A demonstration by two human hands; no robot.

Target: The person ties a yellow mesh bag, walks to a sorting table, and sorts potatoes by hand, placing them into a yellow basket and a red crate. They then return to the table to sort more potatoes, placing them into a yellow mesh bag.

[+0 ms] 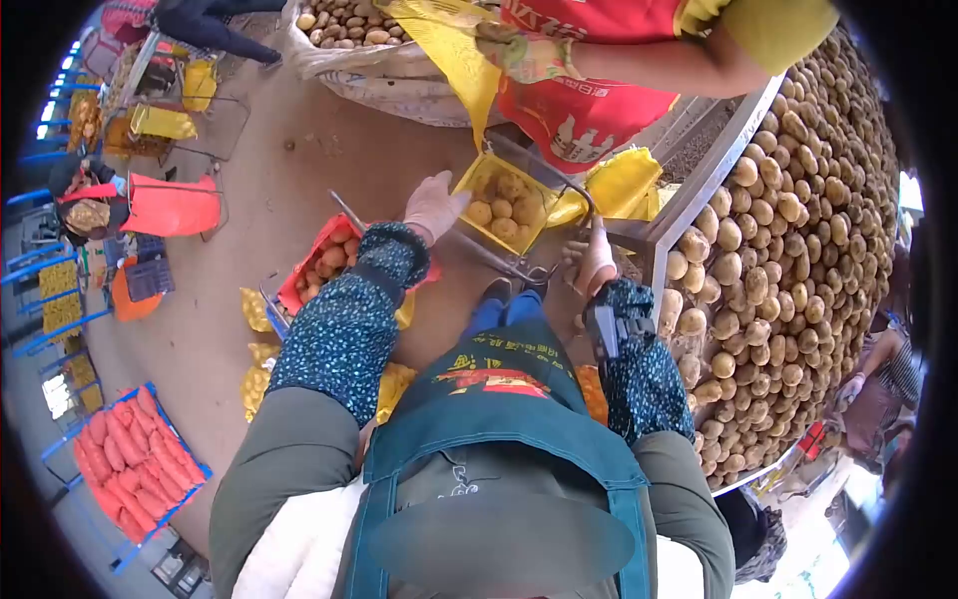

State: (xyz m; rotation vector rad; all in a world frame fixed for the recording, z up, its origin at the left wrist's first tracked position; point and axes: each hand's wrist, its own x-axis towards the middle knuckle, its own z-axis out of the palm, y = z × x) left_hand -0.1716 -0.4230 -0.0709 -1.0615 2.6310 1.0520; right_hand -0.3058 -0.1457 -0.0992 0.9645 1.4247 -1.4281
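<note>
My left hand (435, 208), in a pale glove, reaches to the left edge of a yellow-rimmed container (542, 228) that holds several potatoes (504, 210). Its fingers are apart and nothing shows in them. To the right of the container is my right hand (591, 259), also gloved, beside a curved dark metal bar (589, 203); its fingers look partly curled and whether they touch the bar is unclear. Below my left hand a red bag (297, 285) of potatoes stands in a metal frame.
A large potato heap (788, 250) lies behind a metal edge (661, 262) at the right. A co-worker's gloved hand (529, 55) holds yellow mesh (454, 50) above. Filled red bags (138, 461) lie at the lower left. Another person (90, 205) is at the far left.
</note>
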